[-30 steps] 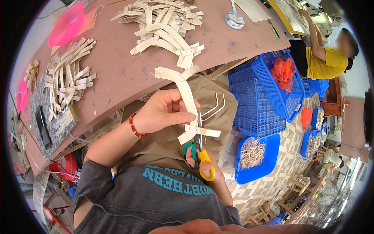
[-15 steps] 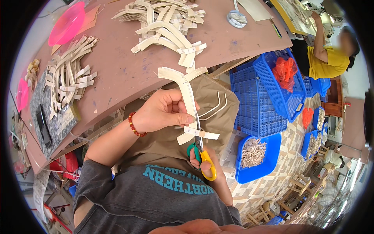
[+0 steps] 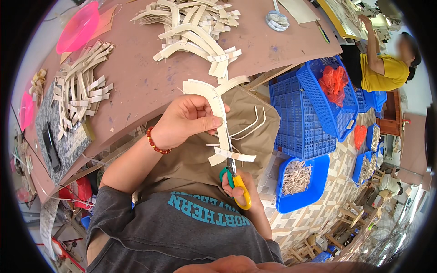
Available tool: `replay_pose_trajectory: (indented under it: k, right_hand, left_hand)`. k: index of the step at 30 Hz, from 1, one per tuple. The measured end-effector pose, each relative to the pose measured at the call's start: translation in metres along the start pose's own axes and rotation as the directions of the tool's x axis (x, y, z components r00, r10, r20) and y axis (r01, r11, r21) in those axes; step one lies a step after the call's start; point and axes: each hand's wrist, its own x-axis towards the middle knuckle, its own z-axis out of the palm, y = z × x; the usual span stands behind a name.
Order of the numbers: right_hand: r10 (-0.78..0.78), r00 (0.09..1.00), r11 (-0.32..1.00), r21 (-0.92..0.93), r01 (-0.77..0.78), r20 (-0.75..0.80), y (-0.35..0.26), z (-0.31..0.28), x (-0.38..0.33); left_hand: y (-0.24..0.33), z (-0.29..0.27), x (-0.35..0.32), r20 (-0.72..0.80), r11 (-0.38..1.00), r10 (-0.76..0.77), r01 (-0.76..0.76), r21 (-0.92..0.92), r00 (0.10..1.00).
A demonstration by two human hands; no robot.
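Left grip (image 3: 182, 119) pinches the cream strip (image 3: 218, 108) at the near edge of the desk (image 3: 141, 91); right grip (image 3: 249, 184) holds scissors (image 3: 238, 181) lengthwise along the strip's right side!

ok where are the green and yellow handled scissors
In the head view, just below and right of centre, the scissors are in the right hand, pointing up along the curved flat cream strip held by the left hand.

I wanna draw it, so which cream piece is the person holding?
The branching cream piece pinched in the left hand, with scissors alongside; similar pieces lie piled on the table.
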Motion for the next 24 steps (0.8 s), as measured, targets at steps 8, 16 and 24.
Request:
replay_pose_trajectory:
  k: [8,16,24]
  right_hand:
    - [-0.009,1.000,0.998,0.061,0.008,0.012,-0.003,0.007,0.005]
    - [0.028,0.999,0.998,0.051,-0.027,-0.027,0.004,0.004,0.001]
    - [0.031,0.998,0.993,0.113,-0.025,-0.056,0.002,0.007,-0.001]
  left_hand:
    - [-0.005,0.008,-0.003,0.104,0.994,0.013,-0.024,0.105,0.995]
    - [-0.005,0.008,-0.003,0.118,0.992,0.015,-0.029,0.121,0.993]
    - [-0.006,0.006,-0.003,0.171,0.990,-0.003,-0.022,0.142,0.985]
